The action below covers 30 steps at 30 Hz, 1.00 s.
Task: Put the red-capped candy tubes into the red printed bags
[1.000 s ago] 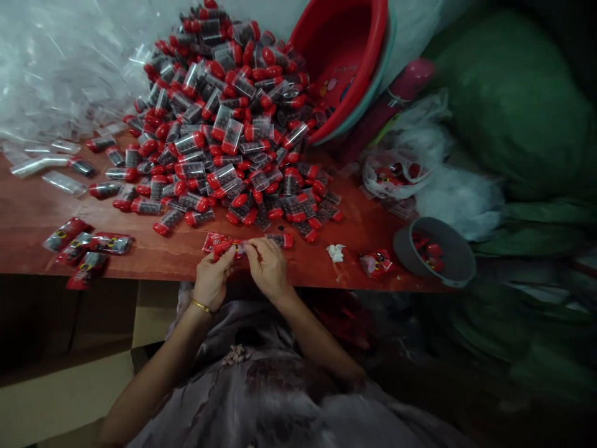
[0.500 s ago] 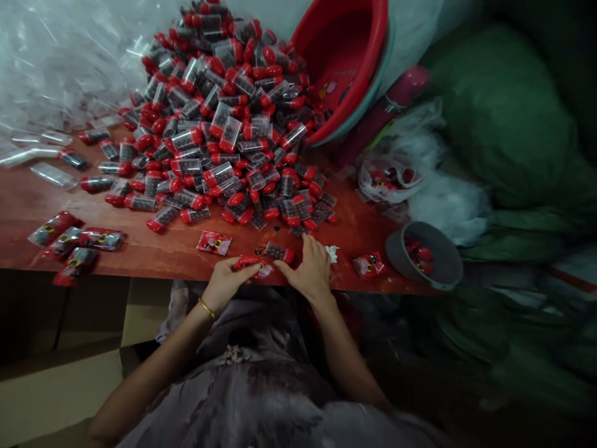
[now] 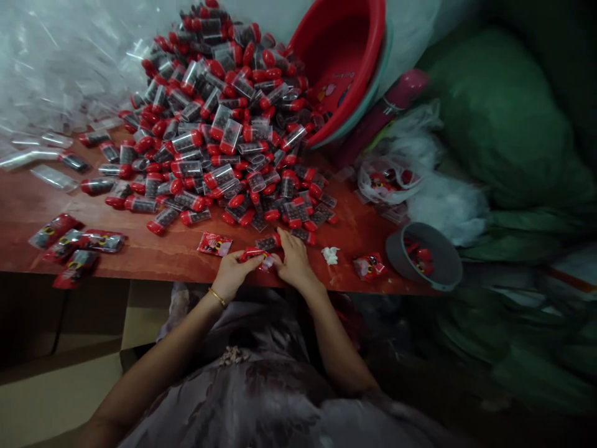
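My left hand (image 3: 233,274), with a gold bangle at the wrist, pinches a small red printed packet (image 3: 254,254) near the table's front edge. Close on its right, my right hand (image 3: 295,261) has its thumb at the packet's clear end, its fingers stretched forward beside a red-capped clear tube with dark contents (image 3: 267,242). Whether the right thumb and fingers grip anything is hard to tell. Another such tube (image 3: 303,236) lies just beyond the right fingers. A flat red packet (image 3: 214,244) rests left of my hands.
A big pile of red-capped tubes (image 3: 228,134) covers the red table (image 3: 153,258). Filled packets (image 3: 77,266) lie at left. White scraps (image 3: 331,255), a red packet (image 3: 369,266) and a grey bucket (image 3: 396,252) are at right; a red basin (image 3: 377,56) leans behind.
My right hand has moved left, closer to the left hand and packet, uncovering the white scraps. The tube near its fingers has shifted left and forward. My left hand has moved slightly right.
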Tool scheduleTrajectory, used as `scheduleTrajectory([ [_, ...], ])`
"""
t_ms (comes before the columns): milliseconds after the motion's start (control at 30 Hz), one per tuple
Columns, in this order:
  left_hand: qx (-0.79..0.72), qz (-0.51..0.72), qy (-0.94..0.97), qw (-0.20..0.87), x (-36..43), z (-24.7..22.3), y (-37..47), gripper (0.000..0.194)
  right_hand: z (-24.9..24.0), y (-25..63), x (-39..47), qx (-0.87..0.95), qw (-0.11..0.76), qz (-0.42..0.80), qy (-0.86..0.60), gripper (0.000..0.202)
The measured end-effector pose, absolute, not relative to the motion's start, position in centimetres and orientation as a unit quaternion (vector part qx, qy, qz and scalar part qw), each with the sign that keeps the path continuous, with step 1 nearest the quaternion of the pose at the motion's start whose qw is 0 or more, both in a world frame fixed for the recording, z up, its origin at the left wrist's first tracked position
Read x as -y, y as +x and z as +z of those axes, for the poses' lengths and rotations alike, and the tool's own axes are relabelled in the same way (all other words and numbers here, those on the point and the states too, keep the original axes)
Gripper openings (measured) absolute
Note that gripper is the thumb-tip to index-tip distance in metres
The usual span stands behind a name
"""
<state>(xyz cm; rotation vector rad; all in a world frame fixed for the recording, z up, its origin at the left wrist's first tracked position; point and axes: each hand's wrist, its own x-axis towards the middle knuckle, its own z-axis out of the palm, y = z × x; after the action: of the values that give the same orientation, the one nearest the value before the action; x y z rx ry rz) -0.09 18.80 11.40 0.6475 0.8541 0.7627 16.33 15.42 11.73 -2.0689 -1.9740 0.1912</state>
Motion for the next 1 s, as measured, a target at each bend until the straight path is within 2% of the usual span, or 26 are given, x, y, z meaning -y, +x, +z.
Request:
scheduleTrajectory([
  [100,-0.382,0.338,0.327,0.795,-18.9,11.4,-0.3,0.036,12.0,17.1,-15.6,0.713,0.148,0.112,-0.676,0.076],
  [233,-0.383,0.318,0.371,0.784,-19.0,11.2,-1.4,0.032,12.2,15.8,-15.8,0.692,0.134,0.077,-0.705,0.085],
  [400,-0.442,0.367,0.324,0.751,-18.9,10.8,-2.7,0.033,11.4,14.4,-16.6,0.652,0.133,0.015,-0.747,0.071],
  [567,-0.419,0.325,0.281,0.8,-18.4,10.6,-2.6,0.035,10.9,15.4,-17.0,0.684,0.202,0.036,-0.7,0.058],
  [733,-0.41,0.323,0.218,0.825,-18.6,10.9,-2.5,0.037,10.9,16.2,-17.0,0.712,0.228,0.06,-0.662,0.045],
  [800,-0.404,0.323,0.179,0.837,-18.8,11.1,-2.8,0.039,11.1,16.5,-16.6,0.726,0.213,0.09,-0.647,0.051],
  [867,-0.404,0.323,0.154,0.842,-18.9,11.2,-3.3,0.041,11.5,16.7,-16.0,0.741,0.186,0.105,-0.637,0.067],
  [933,-0.41,0.329,0.137,0.839,-18.8,11.2,-3.8,0.041,11.9,16.3,-15.2,0.731,0.174,0.07,-0.656,0.079],
  [1000,-0.416,0.34,0.123,0.834,-18.7,11.4,-4.1,0.041,12.3,15.4,-14.5,0.675,0.173,0.0,-0.717,0.075],
])
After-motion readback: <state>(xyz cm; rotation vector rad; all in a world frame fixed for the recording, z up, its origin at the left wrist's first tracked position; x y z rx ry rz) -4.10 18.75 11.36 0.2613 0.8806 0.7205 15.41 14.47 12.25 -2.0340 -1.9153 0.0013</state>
